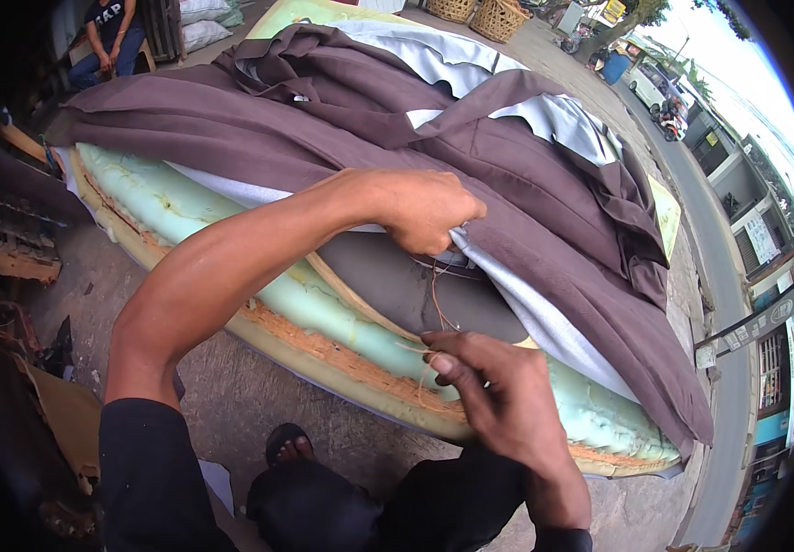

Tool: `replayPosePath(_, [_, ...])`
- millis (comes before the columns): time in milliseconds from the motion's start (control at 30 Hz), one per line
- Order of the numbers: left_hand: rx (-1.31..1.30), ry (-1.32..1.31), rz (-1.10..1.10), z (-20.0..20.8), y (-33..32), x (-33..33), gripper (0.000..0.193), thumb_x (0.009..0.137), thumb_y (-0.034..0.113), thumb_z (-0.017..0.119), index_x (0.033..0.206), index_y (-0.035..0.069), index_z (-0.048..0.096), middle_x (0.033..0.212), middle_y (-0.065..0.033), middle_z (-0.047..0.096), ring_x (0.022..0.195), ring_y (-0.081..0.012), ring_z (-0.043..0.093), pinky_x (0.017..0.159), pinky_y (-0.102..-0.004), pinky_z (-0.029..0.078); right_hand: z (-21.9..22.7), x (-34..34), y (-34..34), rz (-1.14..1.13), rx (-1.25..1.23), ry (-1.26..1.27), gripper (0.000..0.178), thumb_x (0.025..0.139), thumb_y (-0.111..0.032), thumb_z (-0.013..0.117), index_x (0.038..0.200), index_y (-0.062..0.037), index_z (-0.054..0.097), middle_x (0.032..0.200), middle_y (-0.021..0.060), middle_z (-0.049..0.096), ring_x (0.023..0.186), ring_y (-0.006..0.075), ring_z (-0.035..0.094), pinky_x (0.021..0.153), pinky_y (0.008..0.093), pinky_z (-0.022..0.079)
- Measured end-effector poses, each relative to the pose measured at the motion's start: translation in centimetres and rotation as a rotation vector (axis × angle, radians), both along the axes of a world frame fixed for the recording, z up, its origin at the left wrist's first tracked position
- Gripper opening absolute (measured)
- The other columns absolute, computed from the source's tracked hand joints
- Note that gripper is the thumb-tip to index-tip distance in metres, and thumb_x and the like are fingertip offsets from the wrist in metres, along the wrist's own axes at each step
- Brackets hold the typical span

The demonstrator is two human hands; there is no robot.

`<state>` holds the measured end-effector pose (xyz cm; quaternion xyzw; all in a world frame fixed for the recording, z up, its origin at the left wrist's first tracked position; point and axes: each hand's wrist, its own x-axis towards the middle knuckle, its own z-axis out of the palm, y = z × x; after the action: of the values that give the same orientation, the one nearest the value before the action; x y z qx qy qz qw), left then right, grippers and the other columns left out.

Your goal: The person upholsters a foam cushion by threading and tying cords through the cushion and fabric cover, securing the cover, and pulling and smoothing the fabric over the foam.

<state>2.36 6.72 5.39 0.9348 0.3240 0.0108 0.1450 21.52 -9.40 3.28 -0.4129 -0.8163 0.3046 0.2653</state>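
A large piece of brown fabric [342,120] with a silvery-white backing drapes over a long padded piece of furniture. My left hand [429,212] is closed on the fabric's near edge, lifting it so a dark grey panel [374,271] shows beneath. Between the thumb and fingertips of my right hand [507,391] is a thin brown string [435,293], which runs up toward the lifted edge and also loops below the fingers. Along the near side lie pale green foam [300,299] and a strip of orange-brown fibre [314,345]. Whether a needle is on the string I cannot tell.
A seated person [116,41] is at the upper left, near white sacks [204,32]. Woven baskets [498,18] stand beyond the furniture. To the right runs a road [724,267] with a motorbike [673,120]. Wooden pieces [15,248] lie at the left.
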Motion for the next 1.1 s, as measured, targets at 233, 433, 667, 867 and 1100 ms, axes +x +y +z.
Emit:
replayPosePath(233, [0.01, 0.004, -0.084, 0.9, 2.0, 0.9, 0.046, 0.081, 0.004, 0.064, 0.126, -0.009, 0.061, 0.105, -0.0304, 0.072, 0.105, -0.0458, 0.069, 0.088, -0.0534, 0.052, 4.3, 1.5, 3.2, -0.12, 0.411, 0.671, 0.019, 0.092, -0.005, 0.078, 0.109, 0.0044, 0.076, 0.108, 0.0145, 0.07, 0.102, 0.0211, 0.068, 0.086, 0.033, 0.055])
replayPosePath(433, [-0.074, -0.014, -0.093, -0.2, 2.7, 0.6, 0.045, 0.088, 0.012, 0.069, 0.129, -0.006, 0.063, 0.113, -0.0308, 0.072, 0.11, -0.0444, 0.069, 0.093, -0.0516, 0.052, 3.5, 0.3, 4.2, 0.019, 0.384, 0.927, 0.021, 0.101, -0.01, 0.068, 0.117, 0.0037, 0.07, 0.12, 0.0179, 0.063, 0.109, 0.0344, 0.071, 0.097, 0.0538, 0.062])
replayPosePath(667, [-0.134, 0.054, -0.098, 0.5, 3.0, 0.8, 0.05, 0.09, 0.022, 0.074, 0.132, -0.004, 0.063, 0.115, -0.0292, 0.072, 0.112, -0.0438, 0.068, 0.093, -0.05, 0.052, 2.2, -0.8, 4.5, 0.014, 0.369, 0.864, 0.017, 0.095, 0.0, 0.073, 0.111, 0.0054, 0.072, 0.103, 0.0137, 0.066, 0.097, 0.0304, 0.075, 0.088, 0.0358, 0.06])
replayPosePath(867, [-0.165, 0.087, -0.138, 0.1, 3.5, 1.0, 0.053, 0.09, 0.023, 0.073, 0.134, -0.005, 0.062, 0.117, -0.0285, 0.073, 0.113, -0.0425, 0.069, 0.095, -0.0487, 0.052, 0.6, -0.9, 5.3, -0.271, 0.379, 0.653, 0.018, 0.088, 0.003, 0.08, 0.105, 0.0043, 0.078, 0.096, 0.0118, 0.074, 0.087, 0.0174, 0.07, 0.081, 0.0291, 0.057])
replayPosePath(1100, [-0.2, 0.088, -0.125, 0.0, 4.0, 1.1, 0.055, 0.09, 0.021, 0.072, 0.137, -0.006, 0.061, 0.119, -0.0302, 0.072, 0.115, -0.0418, 0.069, 0.095, -0.0475, 0.053, 0.3, -1.4, 5.7, -0.242, 0.377, 0.636, 0.016, 0.09, 0.002, 0.078, 0.105, 0.0031, 0.079, 0.097, 0.0117, 0.077, 0.088, 0.0162, 0.069, 0.078, 0.0288, 0.057])
